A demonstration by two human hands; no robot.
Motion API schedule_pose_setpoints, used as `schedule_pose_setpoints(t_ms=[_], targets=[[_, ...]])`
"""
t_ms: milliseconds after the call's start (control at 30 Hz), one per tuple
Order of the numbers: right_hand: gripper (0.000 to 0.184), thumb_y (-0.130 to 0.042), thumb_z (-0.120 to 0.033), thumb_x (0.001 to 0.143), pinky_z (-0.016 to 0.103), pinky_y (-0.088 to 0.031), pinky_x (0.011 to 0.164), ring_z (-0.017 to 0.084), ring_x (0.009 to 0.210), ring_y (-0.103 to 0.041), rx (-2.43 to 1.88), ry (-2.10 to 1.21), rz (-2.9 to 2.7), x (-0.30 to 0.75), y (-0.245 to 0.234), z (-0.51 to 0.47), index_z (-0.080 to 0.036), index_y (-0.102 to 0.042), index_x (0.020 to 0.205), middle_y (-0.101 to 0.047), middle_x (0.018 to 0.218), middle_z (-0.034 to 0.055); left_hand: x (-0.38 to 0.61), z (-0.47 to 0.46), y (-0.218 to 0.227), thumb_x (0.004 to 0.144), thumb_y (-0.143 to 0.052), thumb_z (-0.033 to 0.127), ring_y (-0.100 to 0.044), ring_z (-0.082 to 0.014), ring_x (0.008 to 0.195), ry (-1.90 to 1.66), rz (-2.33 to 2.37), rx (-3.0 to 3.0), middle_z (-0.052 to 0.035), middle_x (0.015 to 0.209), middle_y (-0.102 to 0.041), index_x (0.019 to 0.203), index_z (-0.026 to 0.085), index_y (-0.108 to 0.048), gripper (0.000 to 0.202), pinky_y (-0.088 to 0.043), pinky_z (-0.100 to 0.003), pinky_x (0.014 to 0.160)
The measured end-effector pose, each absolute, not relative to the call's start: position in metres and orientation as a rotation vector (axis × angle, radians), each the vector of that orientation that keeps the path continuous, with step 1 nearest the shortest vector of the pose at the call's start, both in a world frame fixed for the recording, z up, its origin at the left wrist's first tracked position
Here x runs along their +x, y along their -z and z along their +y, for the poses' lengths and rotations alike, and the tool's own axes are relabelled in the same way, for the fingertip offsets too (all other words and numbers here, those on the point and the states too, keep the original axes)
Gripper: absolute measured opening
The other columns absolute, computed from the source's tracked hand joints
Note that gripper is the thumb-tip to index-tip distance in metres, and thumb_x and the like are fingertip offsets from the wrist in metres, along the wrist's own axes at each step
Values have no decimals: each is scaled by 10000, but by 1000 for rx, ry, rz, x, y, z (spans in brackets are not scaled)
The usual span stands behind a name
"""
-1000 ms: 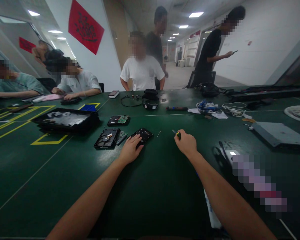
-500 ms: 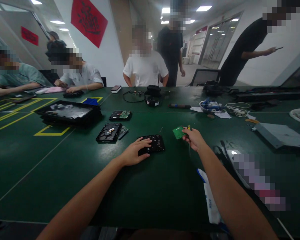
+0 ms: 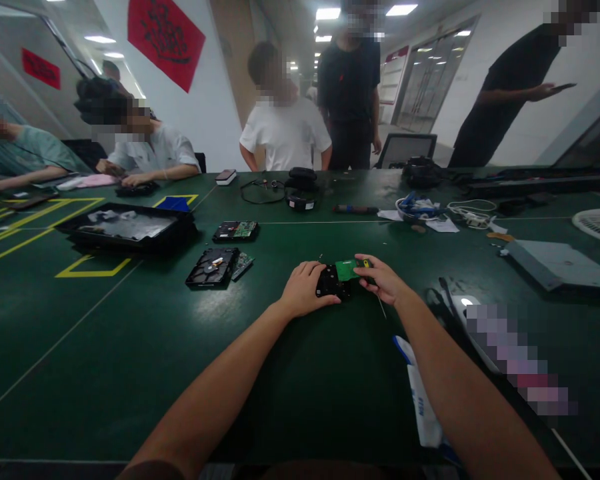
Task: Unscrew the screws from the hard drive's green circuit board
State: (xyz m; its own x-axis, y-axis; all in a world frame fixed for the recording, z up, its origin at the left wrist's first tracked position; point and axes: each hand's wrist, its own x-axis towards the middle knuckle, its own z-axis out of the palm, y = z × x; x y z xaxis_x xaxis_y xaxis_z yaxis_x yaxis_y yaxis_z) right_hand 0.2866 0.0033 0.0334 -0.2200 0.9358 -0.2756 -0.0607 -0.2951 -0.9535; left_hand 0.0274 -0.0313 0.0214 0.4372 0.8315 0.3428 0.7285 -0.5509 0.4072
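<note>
1. Gripping the left part of a black hard drive (image 3: 334,287), the left hand (image 3: 300,290) has its fingers toward the far side and its thumb along the near edge.
2. Between thumb and fingers, the right hand (image 3: 384,283) pinches a green circuit board (image 3: 347,270) and also holds a yellow and black screwdriver (image 3: 367,263), whose shaft slopes down toward the near side.
3. The drive sits between the two hands, over the middle of the desk (image 3: 280,387); whether it lies flat or is slightly lifted, I cannot tell.
4. As a judgement, the work looks partway: the board overlaps the drive's far right part, seemingly unfastened, and whether it is going on or coming off does not show. Tiny bits (image 3: 321,257) just beyond the drive may be loose screws, too small to be sure.
5. The drive's dotted face points up. Its long axis appears to run left to right, with the left end under the hand and the right end partly covered by the board.
6. Farther left, a second drive (image 3: 211,268) has a small board (image 3: 243,266) just beside it, so that pair appears separated. Beyond, a third drive (image 3: 236,231) shows green board on its upper face and looks assembled.
</note>
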Motion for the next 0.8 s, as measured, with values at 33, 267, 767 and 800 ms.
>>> schedule_pose_setpoints(t_ms=[33, 267, 767, 800], targets=[[591, -750, -178, 792, 136, -264, 341, 80, 558, -547, -1240, -1622, -1156, 286, -33, 3, -265, -532, 1335, -600, 903, 14, 25, -31, -22, 728, -700, 747, -481, -375, 1330, -761, 1343, 2496, -156, 1407, -544, 1431, 220, -483, 905, -400, -573, 1130], [484, -721, -237, 849, 149, -260, 349, 84, 537, -545, -1230, -1603, -1287, 279, -31, -2, -218, -522, 1289, -586, 802, -12, 14, -33, -17, 845, -643, 655, -485, -327, 1329, -884, 1317, 2404, -145, 1394, -546, 1415, 220, -493, 733, -425, -526, 1131], [289, -770, -333, 811, 174, -257, 390, 74, 506, -429, -1392, -1459, -1432, 277, -28, -3, -167, -648, 1014, -534, 653, -44, 14, -32, -15, 762, -678, 734, -468, -367, 1339, -788, 1296, 2525, -153, 1422, -535, 1494, 240, -434, 917, -382, -571, 1139], [283, -766, -341, 815, 174, -258, 390, 74, 514, -434, -1381, -1473, -1437, 277, -27, -3, -167, -650, 1006, -544, 675, -36, 14, -33, -15, 756, -684, 734, -470, -369, 1340, -786, 1286, 2526, -151, 1419, -539, 1490, 245, -440, 915, -382, -573, 1139]])
